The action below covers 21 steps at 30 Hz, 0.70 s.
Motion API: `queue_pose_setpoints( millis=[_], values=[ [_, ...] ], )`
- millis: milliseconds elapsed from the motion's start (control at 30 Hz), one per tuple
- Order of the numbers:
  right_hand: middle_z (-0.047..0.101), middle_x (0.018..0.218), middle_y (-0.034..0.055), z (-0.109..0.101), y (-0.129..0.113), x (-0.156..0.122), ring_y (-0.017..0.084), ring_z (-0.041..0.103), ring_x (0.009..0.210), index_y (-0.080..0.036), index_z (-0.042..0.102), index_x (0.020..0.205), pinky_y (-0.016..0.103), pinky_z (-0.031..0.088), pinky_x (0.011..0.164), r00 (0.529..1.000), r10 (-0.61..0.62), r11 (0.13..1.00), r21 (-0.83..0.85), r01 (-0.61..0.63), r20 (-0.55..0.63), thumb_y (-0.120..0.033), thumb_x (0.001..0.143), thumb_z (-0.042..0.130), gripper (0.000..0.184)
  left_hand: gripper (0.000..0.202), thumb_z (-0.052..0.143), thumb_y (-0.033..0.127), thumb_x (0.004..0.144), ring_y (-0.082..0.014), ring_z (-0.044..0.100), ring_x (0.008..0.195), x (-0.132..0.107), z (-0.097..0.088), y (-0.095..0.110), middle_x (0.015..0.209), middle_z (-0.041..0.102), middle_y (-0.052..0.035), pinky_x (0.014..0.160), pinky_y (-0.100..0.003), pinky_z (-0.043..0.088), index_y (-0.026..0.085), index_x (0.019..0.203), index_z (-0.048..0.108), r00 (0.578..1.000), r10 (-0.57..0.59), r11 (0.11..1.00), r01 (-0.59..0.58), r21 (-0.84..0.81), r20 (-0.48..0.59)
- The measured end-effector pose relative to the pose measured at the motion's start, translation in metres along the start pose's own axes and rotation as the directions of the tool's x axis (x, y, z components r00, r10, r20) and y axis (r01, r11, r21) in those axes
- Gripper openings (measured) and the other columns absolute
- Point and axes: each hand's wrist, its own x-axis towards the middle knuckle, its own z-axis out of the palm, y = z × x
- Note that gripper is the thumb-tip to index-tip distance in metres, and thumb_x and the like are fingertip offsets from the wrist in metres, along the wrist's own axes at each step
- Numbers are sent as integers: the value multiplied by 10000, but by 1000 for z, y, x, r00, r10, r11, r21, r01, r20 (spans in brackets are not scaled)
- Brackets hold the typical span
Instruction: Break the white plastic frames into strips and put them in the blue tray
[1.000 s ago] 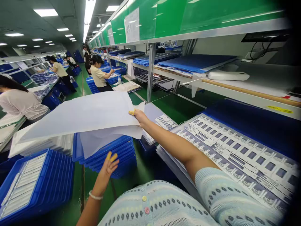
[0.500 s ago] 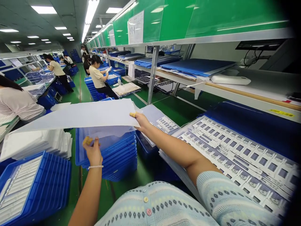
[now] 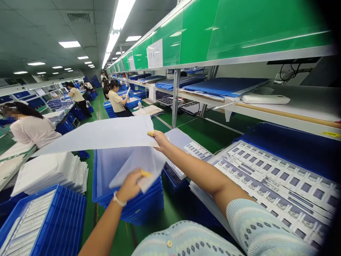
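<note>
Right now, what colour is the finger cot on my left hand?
Yellow: the finger cot on the left hand, head view.

Blue crates (image 3: 141,202), white sheet (image 3: 93,133), pale-blue patterned sleeve (image 3: 261,227)

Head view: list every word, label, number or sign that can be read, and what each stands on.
None can be read.
Paper notice on the green panel: too small to read.
Yellow label on the shelf edge: too blurred to read, and cut off by the frame.
Marks on the white cards: too small to read.
</note>
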Motion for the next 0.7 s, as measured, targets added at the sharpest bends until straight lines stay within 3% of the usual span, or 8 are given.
queue_pose_setpoints(
  millis=[100, 167, 267, 367, 467, 567, 633, 700],
  values=[
    [587, 586, -13, -8, 2, 7, 141, 579, 531, -164, 543, 775, 258, 519, 547, 998, 59, 990, -129, -63, -37, -80, 746, 577, 95, 176, 690, 365, 758, -175, 640, 750, -43, 41, 18, 813, 710, -20, 713, -276, 492, 208, 834, 711, 953, 34, 995, -4, -100, 300],
    [579, 597, -4, -20, 6, 8, 144, 566, 532, -149, 551, 789, 278, 513, 556, 992, 98, 966, -231, -115, -86, -54, 749, 560, 104, 203, 660, 366, 784, -156, 615, 666, -56, 59, 23, 768, 700, -27, 592, -244, 450, 174, 840, 692, 941, 0, 989, 51, -142, 338],
    [650, 787, 83, -45, 8, 5, 201, 621, 703, -101, 594, 932, 347, 525, 679, 976, 112, 905, -387, -179, -188, -60, 739, 612, 198, 194, 631, 337, 808, -158, 603, 699, -55, 63, 31, 796, 696, -43, 623, -246, 435, 155, 846, 685, 936, 8, 976, 70, -208, 351],
    [599, 1188, 160, -74, -3, -17, 258, 575, 1065, -119, 540, 1205, 398, 458, 920, 962, 14, 835, -526, -162, -274, -119, 716, 709, 517, 161, 626, 317, 808, -157, 592, 733, -42, 48, 49, 793, 684, -32, 691, -253, 440, 167, 812, 684, 938, 62, 951, 48, -305, 341],
    [501, 1360, 147, -101, -31, -71, 269, 463, 1245, -167, 494, 1315, 430, 342, 1056, 988, -149, 641, -758, 118, 28, -316, 755, 734, 627, 138, 635, 322, 791, -145, 582, 739, -22, 27, 70, 796, 671, -12, 687, -231, 445, 190, 806, 674, 964, 70, 902, 47, -429, 255],
    [470, 1408, 135, -117, -67, -149, 268, 429, 1295, -186, 453, 1374, 436, 303, 1084, 836, -75, 544, -680, 492, 544, -628, 812, 586, 727, 132, 668, 345, 754, -108, 555, 636, 5, 11, 91, 724, 640, 23, 573, -187, 429, 215, 772, 658, 991, 72, 827, 3, -562, 111],
    [457, 1416, 154, -120, -85, -200, 269, 432, 1293, -176, 392, 1420, 414, 328, 1062, 755, -78, 543, -607, 580, 651, -732, 768, 545, 870, 154, 683, 367, 740, -84, 525, 572, 26, 9, 107, 689, 612, 37, 506, -163, 409, 219, 750, 642, 996, 88, 798, -50, -601, 33],
    [550, 1299, 156, -118, -94, -240, 243, 521, 1174, -167, 373, 1426, 383, 387, 991, 800, -169, 442, -682, 583, 575, -716, 756, 581, 891, 181, 709, 372, 720, -79, 522, 545, 44, 15, 128, 710, 613, 27, 470, -159, 411, 216, 791, 650, 993, 93, 805, -33, -593, 71]
  ],
)
